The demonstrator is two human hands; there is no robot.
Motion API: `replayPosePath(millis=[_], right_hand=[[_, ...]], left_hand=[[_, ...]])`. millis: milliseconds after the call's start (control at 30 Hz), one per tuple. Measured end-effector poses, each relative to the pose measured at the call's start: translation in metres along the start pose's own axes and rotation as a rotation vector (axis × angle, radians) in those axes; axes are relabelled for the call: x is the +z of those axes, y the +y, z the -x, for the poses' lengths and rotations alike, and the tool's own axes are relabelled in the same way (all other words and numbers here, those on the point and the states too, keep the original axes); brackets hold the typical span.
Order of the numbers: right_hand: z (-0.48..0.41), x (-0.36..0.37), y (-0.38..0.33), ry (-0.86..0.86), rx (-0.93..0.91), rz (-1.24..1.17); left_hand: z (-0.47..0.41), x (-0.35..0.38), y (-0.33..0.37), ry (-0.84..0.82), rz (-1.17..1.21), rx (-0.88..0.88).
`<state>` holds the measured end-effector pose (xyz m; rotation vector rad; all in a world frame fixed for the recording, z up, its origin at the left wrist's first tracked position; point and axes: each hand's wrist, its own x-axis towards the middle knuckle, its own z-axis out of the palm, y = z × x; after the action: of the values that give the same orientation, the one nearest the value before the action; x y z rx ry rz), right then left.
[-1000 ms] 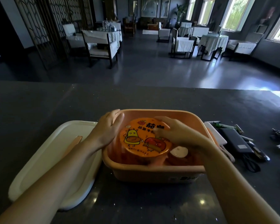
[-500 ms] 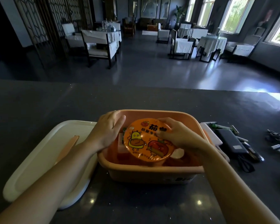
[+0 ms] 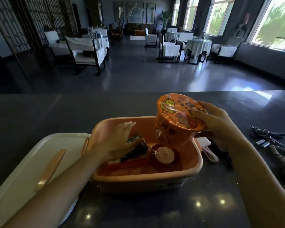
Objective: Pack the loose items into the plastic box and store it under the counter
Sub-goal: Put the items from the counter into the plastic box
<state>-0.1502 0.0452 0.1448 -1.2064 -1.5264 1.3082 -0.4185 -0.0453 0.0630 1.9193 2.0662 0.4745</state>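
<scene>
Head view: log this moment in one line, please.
right hand: holds noodle cup tilted over box | left hand: inside box, on packets | lid: off

An orange plastic box (image 3: 148,181), open-topped with rounded corners, stands on the dark counter; its white lid (image 3: 23,175) lies flat just beside it, an orange clip on its upper face. Inside the box lie a small round cup (image 3: 164,156) with a white top, a dark striped packet (image 3: 135,151) and a red item. An orange noodle cup (image 3: 176,122) with a cartoon-printed film lid is tilted above the box's far right corner.
</scene>
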Motion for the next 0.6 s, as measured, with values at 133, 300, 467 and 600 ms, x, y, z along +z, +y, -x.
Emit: replayPosePath(millis=[133, 300, 467, 600], right_hand=[[0.0, -0.016, -0.009, 0.073, -0.015, -0.088], [-0.004, -0.029, -0.01, 0.071, -0.008, -0.125], [-0.014, -0.02, -0.006, 0.047, 0.0, -0.136], [-0.019, -0.015, -0.002, 0.022, 0.022, -0.129]], left_hand=[[-0.019, 0.013, 0.017, -0.187, -0.038, 0.049], [-0.03, 0.019, 0.01, -0.444, -0.202, 0.007], [-0.028, 0.004, 0.003, -0.501, -0.133, -0.039], [-0.027, -0.005, -0.008, -0.522, -0.078, -0.063]])
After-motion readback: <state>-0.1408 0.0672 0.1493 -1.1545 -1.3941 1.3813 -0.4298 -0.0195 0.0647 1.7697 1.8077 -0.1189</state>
